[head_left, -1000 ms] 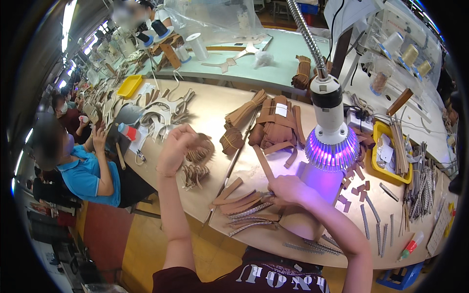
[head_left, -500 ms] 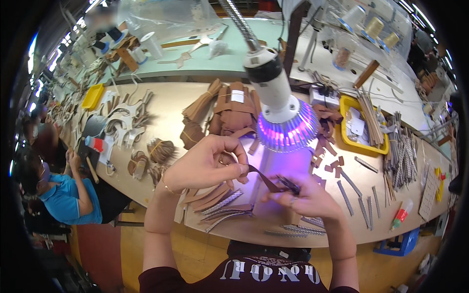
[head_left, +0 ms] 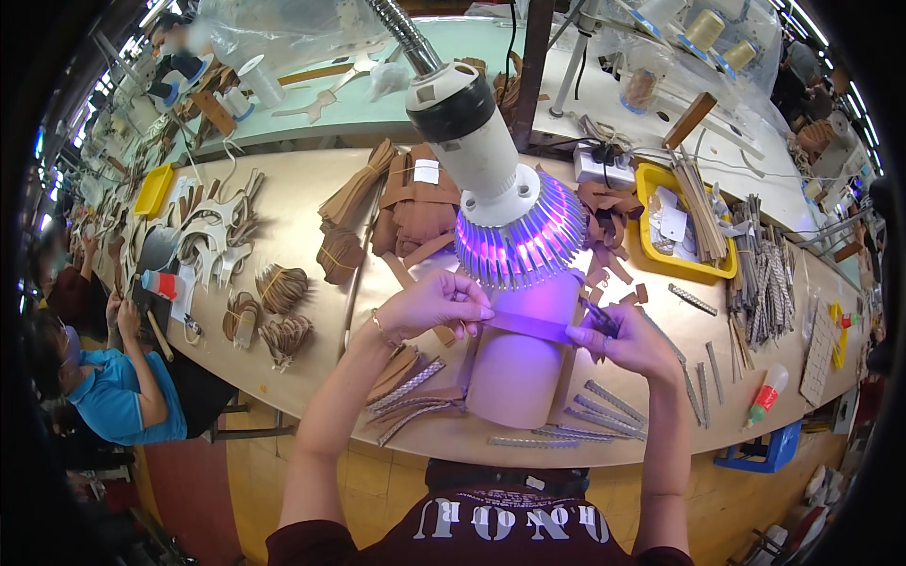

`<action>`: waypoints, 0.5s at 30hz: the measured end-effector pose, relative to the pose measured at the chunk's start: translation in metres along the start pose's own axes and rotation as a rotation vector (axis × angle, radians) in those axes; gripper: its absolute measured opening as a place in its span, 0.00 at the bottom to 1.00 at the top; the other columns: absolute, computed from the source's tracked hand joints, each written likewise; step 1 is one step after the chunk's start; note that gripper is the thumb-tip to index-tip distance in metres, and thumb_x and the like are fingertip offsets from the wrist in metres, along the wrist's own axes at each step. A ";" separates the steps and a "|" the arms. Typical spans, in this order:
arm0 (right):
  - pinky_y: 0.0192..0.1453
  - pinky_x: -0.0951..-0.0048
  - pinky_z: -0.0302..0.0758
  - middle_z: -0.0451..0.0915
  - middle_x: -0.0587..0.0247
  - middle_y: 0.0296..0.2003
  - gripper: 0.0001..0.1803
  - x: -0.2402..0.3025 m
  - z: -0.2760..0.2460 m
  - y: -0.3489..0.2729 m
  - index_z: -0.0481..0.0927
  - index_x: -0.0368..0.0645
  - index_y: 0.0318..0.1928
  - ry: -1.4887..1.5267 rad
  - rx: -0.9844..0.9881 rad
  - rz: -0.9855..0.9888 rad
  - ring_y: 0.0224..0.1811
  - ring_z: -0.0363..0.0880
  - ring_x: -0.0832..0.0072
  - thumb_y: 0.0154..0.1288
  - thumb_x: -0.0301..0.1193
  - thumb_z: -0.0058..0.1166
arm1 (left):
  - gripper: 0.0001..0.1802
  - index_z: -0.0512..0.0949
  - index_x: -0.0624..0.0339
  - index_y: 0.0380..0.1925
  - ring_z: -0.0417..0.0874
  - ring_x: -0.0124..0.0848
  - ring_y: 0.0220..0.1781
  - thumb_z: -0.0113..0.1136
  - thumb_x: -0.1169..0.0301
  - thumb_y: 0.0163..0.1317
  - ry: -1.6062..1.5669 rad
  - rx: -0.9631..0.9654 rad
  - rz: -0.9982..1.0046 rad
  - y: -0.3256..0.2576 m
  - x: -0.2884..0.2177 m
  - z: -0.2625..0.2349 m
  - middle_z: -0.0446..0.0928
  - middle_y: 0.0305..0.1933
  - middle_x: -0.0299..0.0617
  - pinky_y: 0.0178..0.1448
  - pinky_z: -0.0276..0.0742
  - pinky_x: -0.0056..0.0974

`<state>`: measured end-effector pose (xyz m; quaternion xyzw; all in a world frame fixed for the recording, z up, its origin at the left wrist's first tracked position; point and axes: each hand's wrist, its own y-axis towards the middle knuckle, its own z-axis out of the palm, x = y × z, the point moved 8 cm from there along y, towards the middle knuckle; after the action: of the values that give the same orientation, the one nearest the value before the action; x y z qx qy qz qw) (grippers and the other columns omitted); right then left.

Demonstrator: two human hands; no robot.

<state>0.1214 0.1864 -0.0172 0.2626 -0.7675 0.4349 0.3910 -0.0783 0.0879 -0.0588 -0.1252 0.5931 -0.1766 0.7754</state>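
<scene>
We stretch a strip under the lamp.
Our left hand (head_left: 436,304) and right hand (head_left: 630,341) pinch a flat leather strip (head_left: 530,327), its long axis running left-right.

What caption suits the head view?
Both hands hold a strip under a violet lamp at a table.

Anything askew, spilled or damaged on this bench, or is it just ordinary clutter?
Nothing stands out as wrong. The left hand and right hand hold a flat strip level under the purple lamp. Brown scraps lie scattered loosely beside the yellow tray, but nothing looks spilled or broken.
</scene>
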 end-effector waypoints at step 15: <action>0.27 0.83 0.65 0.78 0.67 0.37 0.18 -0.031 -0.022 -0.007 0.77 0.37 0.46 0.053 -0.527 -0.092 0.24 0.67 0.88 0.59 0.32 0.67 | 0.07 0.80 0.66 0.33 0.81 0.38 0.34 0.63 0.71 0.59 0.802 -0.550 0.315 -0.038 0.019 -0.019 0.77 0.33 0.45 0.39 0.77 0.38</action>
<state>0.1517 0.2037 -0.0323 0.1749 -0.8309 0.2084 0.4854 -0.0970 0.0459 -0.0649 -0.1563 0.8803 0.0711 0.4423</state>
